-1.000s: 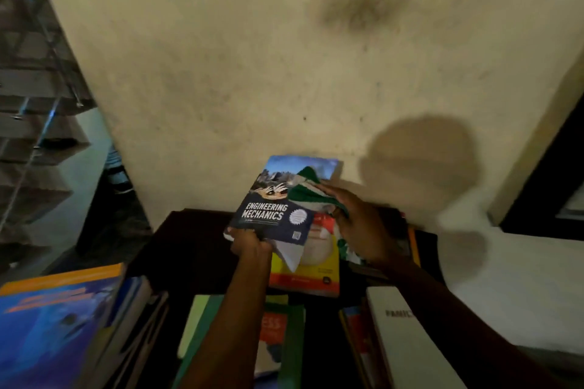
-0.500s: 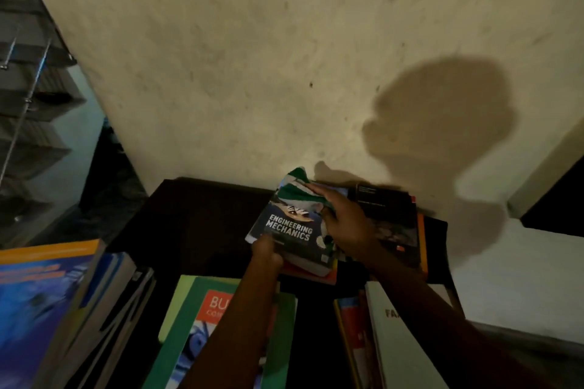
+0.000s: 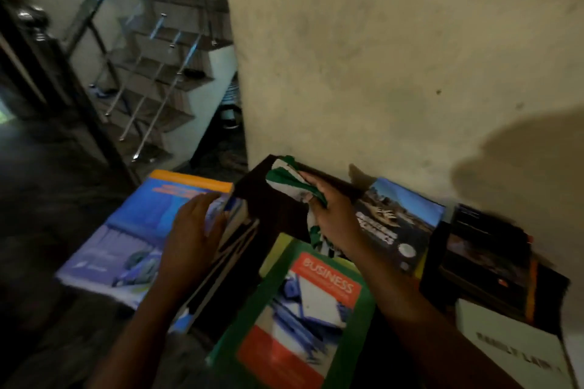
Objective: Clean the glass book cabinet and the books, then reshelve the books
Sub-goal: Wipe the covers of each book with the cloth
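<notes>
My right hand grips a green and white cloth above the dark table. The dark blue Engineering Mechanics book lies flat on the table by the wall, just right of that hand. My left hand rests on the right edge of a big blue and orange book that tops a stack at the table's left; its fingers reach over the edge. A green Business book lies between my forearms. The glass cabinet is out of view.
A dark book pile and a white book lie at the right of the table. A cream wall rises right behind the table. A staircase with metal railing stands at the back left, beyond dark floor.
The Engineering Mechanics book went from my hands down onto the table. My left hand let it go and moved left onto the blue book stack. My view swung left.
</notes>
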